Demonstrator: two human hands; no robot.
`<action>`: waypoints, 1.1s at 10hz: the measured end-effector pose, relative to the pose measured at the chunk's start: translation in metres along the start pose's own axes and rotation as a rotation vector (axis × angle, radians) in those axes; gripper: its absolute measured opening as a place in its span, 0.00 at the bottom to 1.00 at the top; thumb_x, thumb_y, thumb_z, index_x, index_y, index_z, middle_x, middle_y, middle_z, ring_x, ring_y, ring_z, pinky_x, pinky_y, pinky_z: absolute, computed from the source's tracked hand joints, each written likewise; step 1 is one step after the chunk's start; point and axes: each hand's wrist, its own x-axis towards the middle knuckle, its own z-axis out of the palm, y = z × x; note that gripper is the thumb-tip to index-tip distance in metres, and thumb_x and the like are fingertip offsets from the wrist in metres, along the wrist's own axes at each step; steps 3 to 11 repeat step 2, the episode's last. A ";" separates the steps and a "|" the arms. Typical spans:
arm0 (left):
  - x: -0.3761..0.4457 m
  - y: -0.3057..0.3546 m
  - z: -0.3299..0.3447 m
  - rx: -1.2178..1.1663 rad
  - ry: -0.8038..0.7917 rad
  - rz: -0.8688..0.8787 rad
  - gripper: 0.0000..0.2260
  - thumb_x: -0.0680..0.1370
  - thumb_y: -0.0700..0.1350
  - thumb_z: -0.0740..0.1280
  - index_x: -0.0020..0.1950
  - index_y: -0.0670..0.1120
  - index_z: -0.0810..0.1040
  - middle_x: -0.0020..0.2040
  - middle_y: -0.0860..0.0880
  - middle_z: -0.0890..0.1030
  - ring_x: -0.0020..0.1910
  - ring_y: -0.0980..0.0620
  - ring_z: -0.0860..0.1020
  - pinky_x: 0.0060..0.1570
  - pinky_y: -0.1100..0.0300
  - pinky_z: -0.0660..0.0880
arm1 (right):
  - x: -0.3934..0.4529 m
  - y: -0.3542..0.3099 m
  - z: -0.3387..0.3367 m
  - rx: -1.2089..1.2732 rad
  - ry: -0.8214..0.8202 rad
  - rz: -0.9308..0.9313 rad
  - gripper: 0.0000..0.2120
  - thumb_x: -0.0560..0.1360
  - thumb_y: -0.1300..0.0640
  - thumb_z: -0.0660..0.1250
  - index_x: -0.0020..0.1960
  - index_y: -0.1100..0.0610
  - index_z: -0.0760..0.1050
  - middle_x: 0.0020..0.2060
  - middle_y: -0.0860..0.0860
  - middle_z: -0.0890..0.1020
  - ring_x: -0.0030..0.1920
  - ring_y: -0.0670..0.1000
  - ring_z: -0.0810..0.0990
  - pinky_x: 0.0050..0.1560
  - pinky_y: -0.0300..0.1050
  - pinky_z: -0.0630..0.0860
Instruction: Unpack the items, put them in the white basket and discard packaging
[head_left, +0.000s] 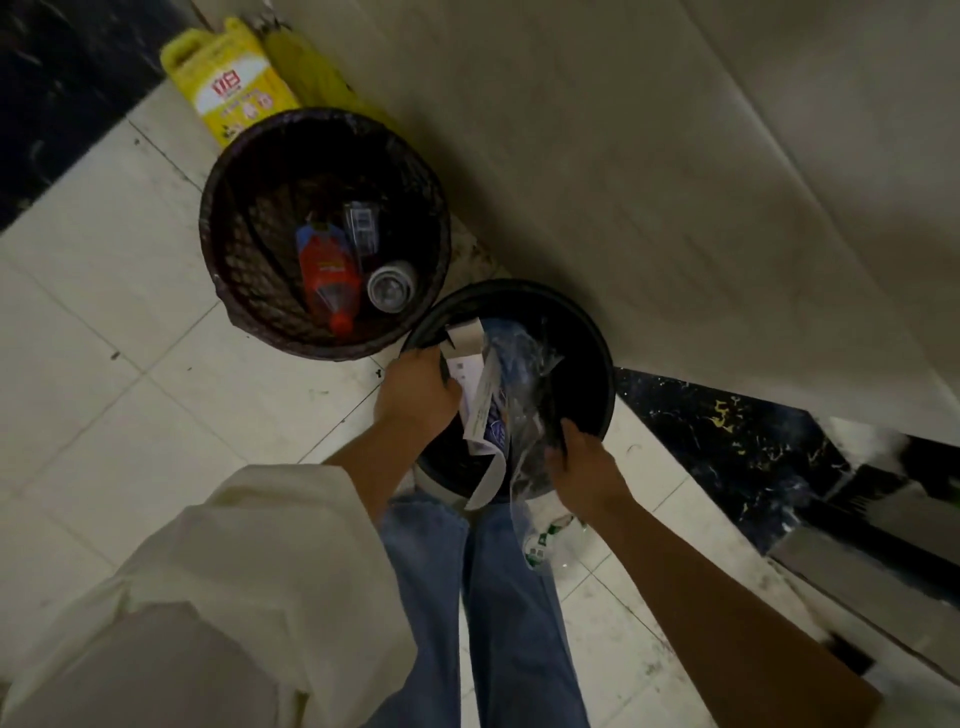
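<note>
I stand over a round black bin on the floor. My left hand grips a bundle of white card packaging with blue print over the bin's mouth. My right hand is closed on crumpled clear plastic wrap that hangs beside the card and trails down to a piece with green print. Both hands are at the bin's near rim. The white basket is not in view.
A dark woven bin stands to the left and holds a red bottle, a clear cup and a clear box. A yellow pack leans behind it. A pale wall runs along the right. My jeans-clad legs fill the bottom.
</note>
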 end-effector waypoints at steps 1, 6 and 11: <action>0.003 0.004 -0.012 0.086 0.084 0.155 0.20 0.79 0.41 0.59 0.71 0.38 0.65 0.71 0.38 0.68 0.70 0.41 0.65 0.68 0.54 0.61 | 0.007 -0.008 -0.004 -0.111 -0.032 0.071 0.28 0.79 0.45 0.54 0.73 0.59 0.54 0.68 0.62 0.68 0.67 0.63 0.67 0.66 0.59 0.66; -0.005 0.010 -0.020 0.250 0.104 0.281 0.23 0.81 0.44 0.55 0.75 0.44 0.57 0.77 0.42 0.55 0.76 0.43 0.53 0.74 0.52 0.51 | 0.000 -0.014 -0.019 0.098 0.234 -0.062 0.20 0.79 0.52 0.55 0.64 0.65 0.69 0.60 0.63 0.76 0.61 0.62 0.73 0.61 0.55 0.70; -0.005 0.010 -0.020 0.250 0.104 0.281 0.23 0.81 0.44 0.55 0.75 0.44 0.57 0.77 0.42 0.55 0.76 0.43 0.53 0.74 0.52 0.51 | 0.000 -0.014 -0.019 0.098 0.234 -0.062 0.20 0.79 0.52 0.55 0.64 0.65 0.69 0.60 0.63 0.76 0.61 0.62 0.73 0.61 0.55 0.70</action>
